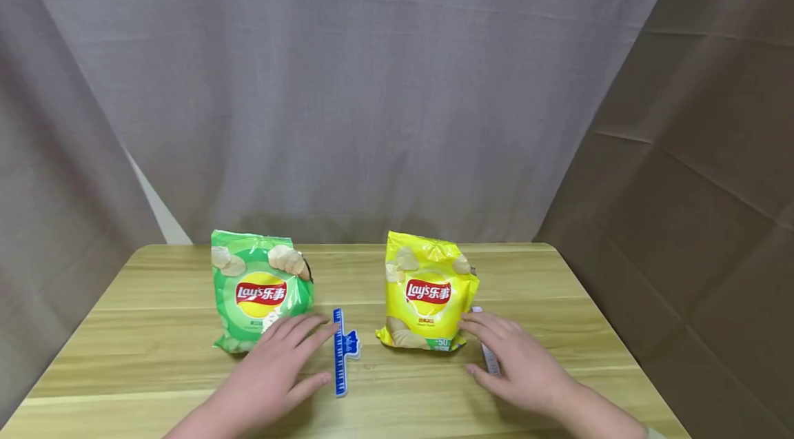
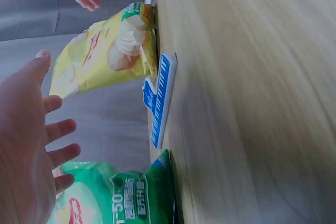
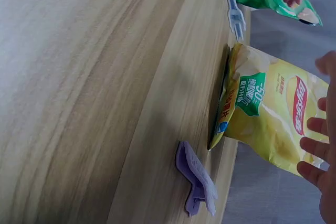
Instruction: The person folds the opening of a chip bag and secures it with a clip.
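My left hand (image 1: 282, 363), fingers spread and holding nothing, hovers in front of the green chip bag (image 1: 260, 287). Just right of its fingers lies a blue bag clip (image 1: 339, 356), seen flat on the wood in the left wrist view too. My right hand (image 1: 517, 356) is empty, its fingers loosely extended by the lower right of the yellow chip bag (image 1: 428, 291). Partly hidden under that hand is a pale purple bag clip (image 3: 195, 177), which shows fully in the right wrist view. Both chip bags stand upright with their fronts towards me.
A light wooden table (image 1: 124, 370) bears the bags and clips. Behind it hangs a grey curtain (image 1: 347, 94), and a darker brown cloth (image 1: 701, 218) borders the right side.
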{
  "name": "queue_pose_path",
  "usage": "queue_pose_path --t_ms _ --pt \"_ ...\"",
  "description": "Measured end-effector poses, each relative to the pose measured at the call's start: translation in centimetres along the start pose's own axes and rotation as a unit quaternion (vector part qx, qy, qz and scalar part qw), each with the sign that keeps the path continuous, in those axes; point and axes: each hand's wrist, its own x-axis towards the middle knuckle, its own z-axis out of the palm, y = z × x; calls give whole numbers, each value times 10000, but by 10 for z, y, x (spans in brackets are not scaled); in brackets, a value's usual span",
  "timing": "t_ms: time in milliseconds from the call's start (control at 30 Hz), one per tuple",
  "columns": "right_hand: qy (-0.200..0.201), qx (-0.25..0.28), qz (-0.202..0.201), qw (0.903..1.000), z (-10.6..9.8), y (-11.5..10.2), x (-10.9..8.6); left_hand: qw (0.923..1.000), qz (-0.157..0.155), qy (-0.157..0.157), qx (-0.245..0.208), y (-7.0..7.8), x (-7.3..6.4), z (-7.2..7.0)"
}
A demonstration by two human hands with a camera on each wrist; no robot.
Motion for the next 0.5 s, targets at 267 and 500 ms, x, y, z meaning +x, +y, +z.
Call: queue_pose_path --t_ms 267,500 --pt "367 222 959 9945 5 7 6 9978 -569 -119 -330 13 17 0" --pt "681 592 1597 9830 8 14 15 9935 -997 50 -548 21 32 1"
